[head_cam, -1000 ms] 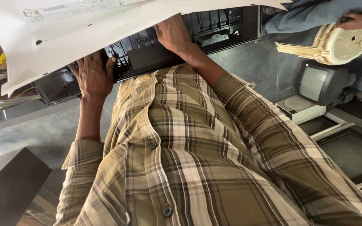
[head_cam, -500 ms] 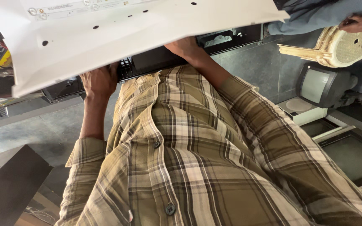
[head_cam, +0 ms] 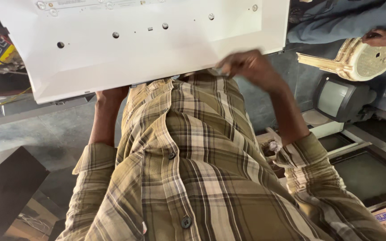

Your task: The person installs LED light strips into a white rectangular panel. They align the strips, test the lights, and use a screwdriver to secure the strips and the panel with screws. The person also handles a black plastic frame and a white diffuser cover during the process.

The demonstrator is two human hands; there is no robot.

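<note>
A large white panel (head_cam: 157, 44) with small holes and screws fills the top of the view, tilted over my chest. My left hand (head_cam: 110, 96) reaches up under its near edge; only the wrist and the heel of the hand show, the fingers being hidden behind the panel. My right hand (head_cam: 251, 67) is blurred at the panel's near edge, right of centre, with its fingers curled against that edge. I cannot tell whether it grips the edge. My plaid shirt (head_cam: 193, 169) takes up the lower half of the view.
At the top right another person's hand (head_cam: 380, 38) rests on a cream plastic stool (head_cam: 358, 60). Below it stands an old grey monitor (head_cam: 340, 98), with dark flat screens (head_cam: 367, 174) on the floor. A black board (head_cam: 5, 187) lies at the lower left.
The white panel has swung down and now covers the black frame seen before. My right hand has come out from under it to its near edge. My left hand has slipped further beneath.
</note>
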